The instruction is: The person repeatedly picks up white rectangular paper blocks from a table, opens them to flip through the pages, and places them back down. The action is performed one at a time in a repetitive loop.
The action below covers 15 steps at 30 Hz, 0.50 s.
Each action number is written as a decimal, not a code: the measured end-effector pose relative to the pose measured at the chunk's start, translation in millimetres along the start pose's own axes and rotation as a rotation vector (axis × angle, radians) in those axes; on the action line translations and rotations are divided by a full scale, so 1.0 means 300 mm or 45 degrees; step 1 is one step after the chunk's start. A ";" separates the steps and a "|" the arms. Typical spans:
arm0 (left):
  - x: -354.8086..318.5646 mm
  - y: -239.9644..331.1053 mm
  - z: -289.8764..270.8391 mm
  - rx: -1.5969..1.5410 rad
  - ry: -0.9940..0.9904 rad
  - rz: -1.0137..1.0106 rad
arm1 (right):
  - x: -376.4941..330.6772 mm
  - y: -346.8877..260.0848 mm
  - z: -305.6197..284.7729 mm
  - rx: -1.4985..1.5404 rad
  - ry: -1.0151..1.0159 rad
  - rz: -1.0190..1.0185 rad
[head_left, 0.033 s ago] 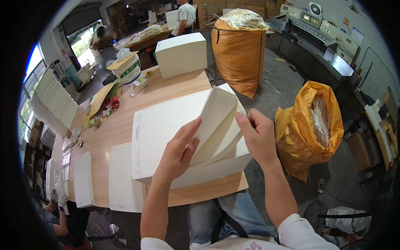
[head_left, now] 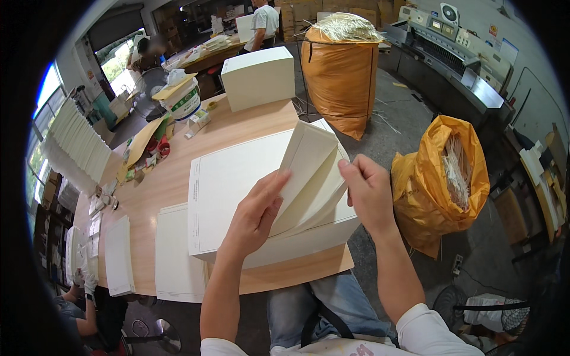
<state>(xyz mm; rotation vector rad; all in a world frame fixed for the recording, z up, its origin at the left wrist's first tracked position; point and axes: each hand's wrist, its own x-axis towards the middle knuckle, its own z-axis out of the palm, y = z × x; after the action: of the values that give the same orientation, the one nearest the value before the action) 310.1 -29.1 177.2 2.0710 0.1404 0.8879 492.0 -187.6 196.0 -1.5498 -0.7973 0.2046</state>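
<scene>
A thick stack of large white paper sheets [head_left: 237,166] lies on the table in front of me. Near its right end, the top sheets are bent back into a slanting flap [head_left: 309,145]. The thumb and curled fingers of my right hand [head_left: 369,193] pinch the lifted edge of several sheets at the right corner. On the left side of the flap, my left hand [head_left: 254,213] rests with fingers stretched out and thumb apart, fingertips touching the flap's edge. Its palm side faces the bent sheets.
Lower paper piles [head_left: 178,255] lie to the left, with another tall stack [head_left: 258,80] at the back. A white bucket [head_left: 181,98] stands beyond scraps. Orange sacks of paper strips [head_left: 436,184] stand on the floor at right. A gloved co-worker [head_left: 83,296] sits lower left.
The flap has tilted a little and its top has shifted slightly left. My right hand has moved slightly right with the pinched edge, and my left fingertips have shifted slightly.
</scene>
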 end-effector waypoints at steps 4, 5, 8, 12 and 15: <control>0.000 0.000 -0.012 0.035 -0.217 0.134 | -0.005 -0.048 -0.018 0.621 -0.060 0.328; 0.001 0.001 -0.014 0.072 -0.218 0.133 | -0.005 -0.050 -0.010 0.634 -0.040 0.325; 0.002 0.000 -0.018 0.126 -0.219 0.123 | -0.006 -0.040 -0.010 0.618 -0.032 0.300; 0.000 -0.013 -0.017 0.058 -0.170 0.127 | -0.015 -0.046 -0.019 0.464 -0.068 0.235; -0.007 0.003 -0.009 -0.033 -0.097 -0.001 | -0.009 0.005 0.005 -0.054 0.032 -0.056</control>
<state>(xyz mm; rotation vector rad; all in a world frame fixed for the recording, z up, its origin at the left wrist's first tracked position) 306.8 -28.8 177.8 2.0772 0.0881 0.8054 489.7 -188.0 193.5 -1.5702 -0.8195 0.1370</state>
